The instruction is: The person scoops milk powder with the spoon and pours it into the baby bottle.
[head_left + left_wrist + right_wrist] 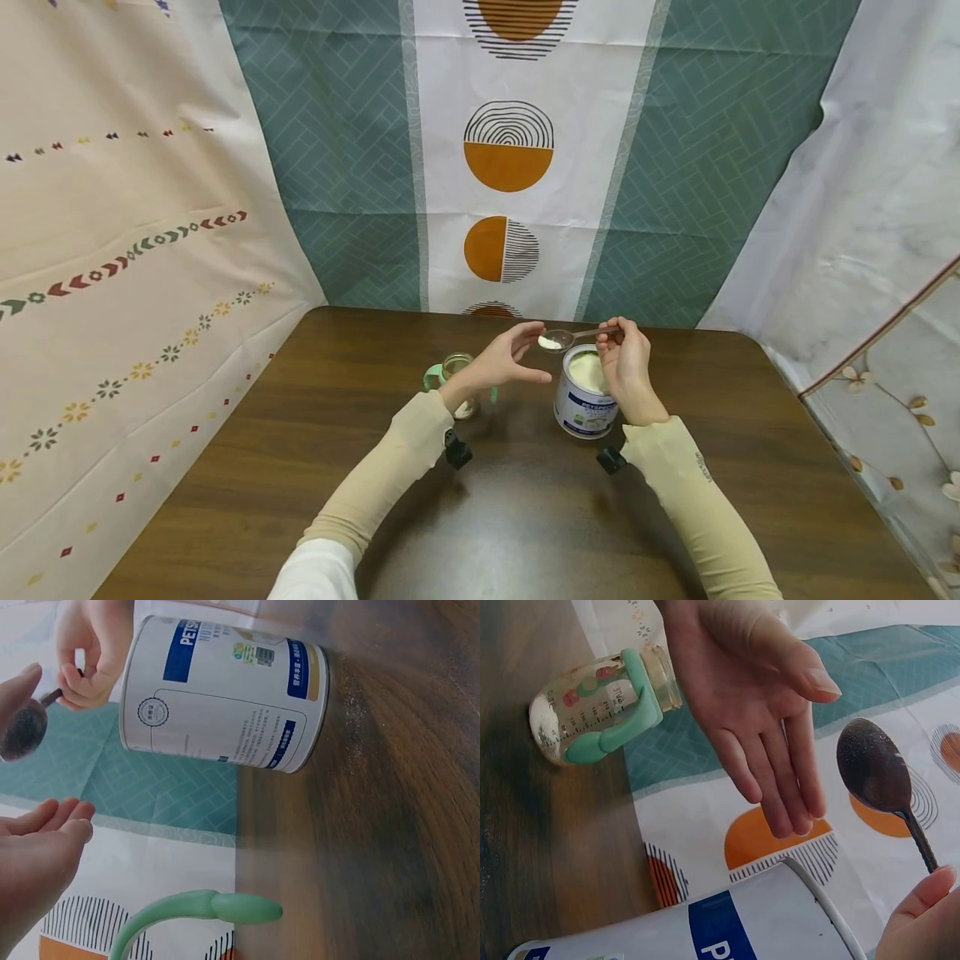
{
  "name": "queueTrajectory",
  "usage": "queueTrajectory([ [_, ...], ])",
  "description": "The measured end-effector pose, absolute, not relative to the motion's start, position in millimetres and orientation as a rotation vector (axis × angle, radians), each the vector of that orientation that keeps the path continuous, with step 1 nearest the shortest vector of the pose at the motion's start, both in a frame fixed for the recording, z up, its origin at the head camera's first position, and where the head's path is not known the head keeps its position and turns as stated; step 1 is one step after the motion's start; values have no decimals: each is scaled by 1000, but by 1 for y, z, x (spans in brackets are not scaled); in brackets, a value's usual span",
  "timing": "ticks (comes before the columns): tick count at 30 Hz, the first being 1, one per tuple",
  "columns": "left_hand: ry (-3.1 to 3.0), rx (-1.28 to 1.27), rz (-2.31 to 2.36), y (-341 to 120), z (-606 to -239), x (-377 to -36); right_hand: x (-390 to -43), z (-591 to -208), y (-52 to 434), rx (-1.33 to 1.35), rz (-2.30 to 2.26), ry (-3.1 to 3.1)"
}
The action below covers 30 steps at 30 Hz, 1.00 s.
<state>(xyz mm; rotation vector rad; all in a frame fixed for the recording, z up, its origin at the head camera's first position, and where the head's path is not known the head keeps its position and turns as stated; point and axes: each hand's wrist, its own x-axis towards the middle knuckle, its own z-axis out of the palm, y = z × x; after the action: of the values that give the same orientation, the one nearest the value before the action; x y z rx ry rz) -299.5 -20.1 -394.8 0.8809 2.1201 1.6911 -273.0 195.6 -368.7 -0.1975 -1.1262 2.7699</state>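
Observation:
My right hand (628,367) pinches the handle of a spoon (583,335) above the can. White powder (548,342) lies in the spoon's bowl. Beside the bowl, my left hand (502,360) is held in the air with its fingers extended; in the right wrist view its palm (735,690) shows nothing in it. The white and blue can (586,410) stands upright without a lid, pale powder (588,372) visible inside. Behind my left forearm is a clear baby bottle (585,701) with green handles (641,701), uncapped, with white powder at its bottom.
Everything stands on a dark brown wooden table (495,517). A little spilled powder (354,712) lies on the wood near the can's base. Patterned cloth (510,242) hangs right behind the table's back edge, with more cloth on both sides.

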Motion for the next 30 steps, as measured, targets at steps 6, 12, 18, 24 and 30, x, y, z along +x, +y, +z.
queueTrajectory([
  [6, 2145, 872, 1697, -24, -396, -299, -273, -370, 193, -179, 2769, -1152],
  [12, 2155, 879, 1715, -26, -396, -299, -274, -370, 191, -175, 2781, -1167],
  [18, 2163, 854, 1734, -30, -396, -300, -275, -370, 186, -171, 2791, -1174],
  [24, 2144, 888, 1746, -33, -395, -301, -275, -370, 183, -145, 2779, -1203],
  [30, 2140, 867, 1750, -35, -395, -301, -276, -373, 182, -160, 2790, -1205],
])
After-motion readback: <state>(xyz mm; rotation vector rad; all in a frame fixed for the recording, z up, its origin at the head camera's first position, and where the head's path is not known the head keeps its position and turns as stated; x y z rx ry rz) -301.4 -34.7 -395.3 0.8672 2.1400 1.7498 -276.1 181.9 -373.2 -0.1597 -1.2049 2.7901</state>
